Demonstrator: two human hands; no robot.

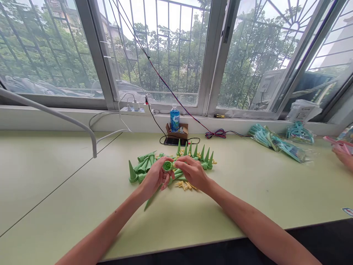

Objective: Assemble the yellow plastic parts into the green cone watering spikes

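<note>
My left hand point(154, 176) is wrapped round a green plastic plant-watering spike point(167, 166), its round open end turned up toward me. My right hand point(195, 173) pinches a small yellow piece point(174, 166) at the side of that open end; fingers hide most of it. Below my hands lie several loose yellow pieces point(186, 185). A row of green spikes point(202, 152) stands point-up just beyond my right hand. More green spikes point(142, 167) lie heaped left of my left hand. A pointed green tip point(149, 203) shows under my left wrist; I cannot tell which part it belongs to.
A blue bottle point(174, 119) stands in a small cardboard box point(171, 135) behind the spikes, beside a phone point(175, 141). Coiled cable point(216, 133) and bagged teal items point(278, 142) lie farther right. Another person's hand point(343, 156) holds something pink at the right edge.
</note>
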